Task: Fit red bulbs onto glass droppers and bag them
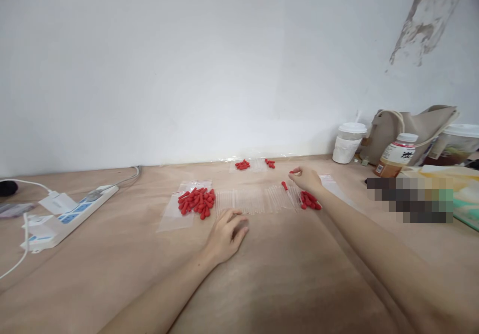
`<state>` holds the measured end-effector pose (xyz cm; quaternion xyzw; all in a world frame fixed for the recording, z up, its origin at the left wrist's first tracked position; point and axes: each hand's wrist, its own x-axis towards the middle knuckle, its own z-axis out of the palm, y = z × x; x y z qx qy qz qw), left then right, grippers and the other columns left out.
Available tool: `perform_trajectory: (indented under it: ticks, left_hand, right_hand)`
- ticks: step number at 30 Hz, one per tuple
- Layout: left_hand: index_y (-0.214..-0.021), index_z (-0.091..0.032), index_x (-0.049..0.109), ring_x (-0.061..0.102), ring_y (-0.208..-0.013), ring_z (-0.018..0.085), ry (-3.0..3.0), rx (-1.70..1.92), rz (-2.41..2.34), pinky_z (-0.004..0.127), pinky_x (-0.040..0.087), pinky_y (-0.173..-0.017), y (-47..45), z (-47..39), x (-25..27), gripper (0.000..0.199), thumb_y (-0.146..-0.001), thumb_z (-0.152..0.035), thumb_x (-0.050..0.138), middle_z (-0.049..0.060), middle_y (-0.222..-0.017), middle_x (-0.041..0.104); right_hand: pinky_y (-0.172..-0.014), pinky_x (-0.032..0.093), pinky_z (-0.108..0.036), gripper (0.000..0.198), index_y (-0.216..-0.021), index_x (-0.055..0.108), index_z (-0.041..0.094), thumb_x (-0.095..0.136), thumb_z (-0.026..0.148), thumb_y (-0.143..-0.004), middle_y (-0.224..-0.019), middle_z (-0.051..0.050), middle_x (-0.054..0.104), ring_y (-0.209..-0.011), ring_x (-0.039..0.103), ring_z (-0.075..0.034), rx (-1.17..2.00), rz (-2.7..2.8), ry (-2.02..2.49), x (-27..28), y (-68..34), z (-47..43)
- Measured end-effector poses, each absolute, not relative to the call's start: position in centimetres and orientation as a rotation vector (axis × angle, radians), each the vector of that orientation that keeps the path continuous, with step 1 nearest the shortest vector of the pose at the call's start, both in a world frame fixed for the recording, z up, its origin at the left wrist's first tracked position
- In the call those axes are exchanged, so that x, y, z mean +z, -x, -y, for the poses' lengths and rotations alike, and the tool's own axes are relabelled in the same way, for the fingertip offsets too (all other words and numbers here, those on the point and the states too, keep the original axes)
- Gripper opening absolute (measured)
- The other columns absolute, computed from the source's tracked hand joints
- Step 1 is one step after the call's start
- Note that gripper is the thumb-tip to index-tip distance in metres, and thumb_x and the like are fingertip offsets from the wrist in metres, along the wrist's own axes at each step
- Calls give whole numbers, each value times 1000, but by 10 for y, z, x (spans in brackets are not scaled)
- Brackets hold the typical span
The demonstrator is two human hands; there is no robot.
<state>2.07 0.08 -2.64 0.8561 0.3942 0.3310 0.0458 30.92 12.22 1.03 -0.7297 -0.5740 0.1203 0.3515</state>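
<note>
My left hand [225, 235] rests on the table with its fingers loosely curved apart, holding nothing, just in front of a row of thin clear tubes [247, 201]. Farther right, my right hand [307, 180] is raised with fingertips pinched on a small red rubber bulb [291, 172], mostly covered by the fingers. Below it lies a dropper [285, 186], a red bulb on the end of a clear tube. A big pile of red bulbs [196, 201] lies on clear plastic bags [174, 219] at the row's left end. A smaller pile [310, 201] sits under my right wrist.
Toward the wall are two small groups of red bulbs [242, 165] on clear plastic. A power strip [80, 211] with white plugs lies at left. At right stand a lidded cup [348, 144], a drink bottle [397, 155], a beige bag [422, 119] and another cup [454, 144].
</note>
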Motion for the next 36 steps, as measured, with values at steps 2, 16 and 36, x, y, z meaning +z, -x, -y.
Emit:
perform_trajectory:
  ticks: [2, 16, 36]
  left_hand:
    - [-97, -21, 57, 51, -94, 22, -2605, 988, -1220, 35, 47, -74, -21, 0, -27, 18, -82, -23, 47, 8, -103, 51]
    - [-69, -18, 46, 50, -80, 18, -2597, 999, -1235, 30, 42, -69, -24, 1, -24, 8, -76, -16, 48, 5, -87, 52]
    - [-59, -19, 57, 54, -75, 18, -2473, 732, -1928, 29, 37, -68, -20, -12, 0, 23, -76, -33, 51, 0, -70, 60]
  right_hand:
    - [-72, 37, -34, 22, -82, 60, 19, 56, 34, -66, -84, -6, 65, -84, 57, -23, 285, 1526, 1943, 0, -303, -124]
    - [-51, 35, -24, 28, -66, 60, 20, 53, 46, -64, -72, -4, 65, -67, 58, -18, 157, 1656, 2093, 5, -352, -100]
    - [-50, 38, -25, 23, -51, 59, 17, 60, 38, -59, -66, -8, 64, -63, 59, -20, 398, 1763, 2316, -2, -354, -98]
